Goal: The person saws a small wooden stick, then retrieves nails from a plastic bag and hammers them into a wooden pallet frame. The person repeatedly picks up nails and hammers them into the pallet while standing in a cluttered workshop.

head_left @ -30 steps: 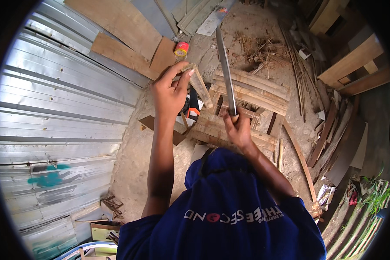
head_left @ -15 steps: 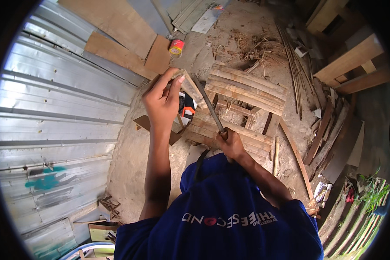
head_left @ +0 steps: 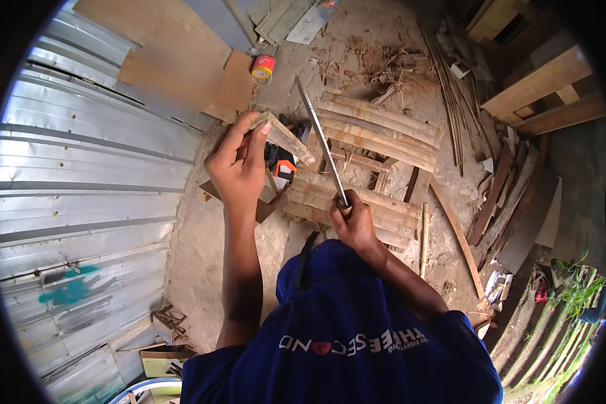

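Observation:
My left hand (head_left: 239, 168) is raised and pinches the upper end of a short wooden slat (head_left: 288, 141) between thumb and fingers. The slat slants down to the right, its lower end above the low slatted wooden stand (head_left: 377, 138). In my right hand (head_left: 354, 223) is the handle of a machete (head_left: 323, 141), with the fist wrapped round it. Its long narrow blade points away from me, tilted a little left, and stands apart from the slat. A black and orange object (head_left: 285, 167) shows partly behind the slat; its kind is unclear.
A red and yellow can (head_left: 262, 69) stands on the floor ahead, beside leaning boards (head_left: 232, 87). Corrugated metal sheeting (head_left: 101, 161) walls the left side. Wood shavings (head_left: 390, 71) litter the far floor. Long thin strips (head_left: 451, 101) and stacked planks (head_left: 505, 195) lie on the right.
The machete blade has moved away from the slat and now points higher and farther ahead. My left hand with the slat has shifted slightly left in view.

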### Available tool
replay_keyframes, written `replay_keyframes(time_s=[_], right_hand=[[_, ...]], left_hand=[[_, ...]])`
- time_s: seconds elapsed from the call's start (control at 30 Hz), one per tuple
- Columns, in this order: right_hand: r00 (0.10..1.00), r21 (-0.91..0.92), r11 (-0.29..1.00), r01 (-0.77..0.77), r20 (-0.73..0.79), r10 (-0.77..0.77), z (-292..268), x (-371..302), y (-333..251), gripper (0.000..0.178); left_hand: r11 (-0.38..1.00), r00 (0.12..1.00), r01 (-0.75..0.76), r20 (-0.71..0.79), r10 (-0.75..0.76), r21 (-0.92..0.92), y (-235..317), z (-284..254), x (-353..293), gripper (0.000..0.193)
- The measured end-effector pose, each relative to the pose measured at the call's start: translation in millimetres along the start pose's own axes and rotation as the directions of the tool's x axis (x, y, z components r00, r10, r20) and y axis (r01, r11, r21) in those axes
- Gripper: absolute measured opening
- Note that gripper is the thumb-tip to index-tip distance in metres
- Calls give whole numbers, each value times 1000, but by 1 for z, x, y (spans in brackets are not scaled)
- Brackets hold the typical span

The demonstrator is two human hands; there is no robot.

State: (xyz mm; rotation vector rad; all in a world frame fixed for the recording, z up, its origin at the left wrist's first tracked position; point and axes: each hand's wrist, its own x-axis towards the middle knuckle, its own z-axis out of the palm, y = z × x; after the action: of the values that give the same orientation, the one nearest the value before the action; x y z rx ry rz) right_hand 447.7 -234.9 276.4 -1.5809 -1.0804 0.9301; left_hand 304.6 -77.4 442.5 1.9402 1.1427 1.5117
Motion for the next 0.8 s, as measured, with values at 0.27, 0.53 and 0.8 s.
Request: replay_keyframes(time_s=[0.27,0.53,0.8], right_hand=[[996,-74,994,-83,35,85,-4,3,1,21],[990,-172,979,-107,73,121,-2,6,0,26],[996,-241,969,-57,56,73,6,2,18,27]], left_hand=[[995,999,36,-14,-37,-90,-6,0,3,19],[998,996,58,64,-58,12,-8,-5,3,20],[993,997,76,19,-75,-92,-7,-3,1,18]])
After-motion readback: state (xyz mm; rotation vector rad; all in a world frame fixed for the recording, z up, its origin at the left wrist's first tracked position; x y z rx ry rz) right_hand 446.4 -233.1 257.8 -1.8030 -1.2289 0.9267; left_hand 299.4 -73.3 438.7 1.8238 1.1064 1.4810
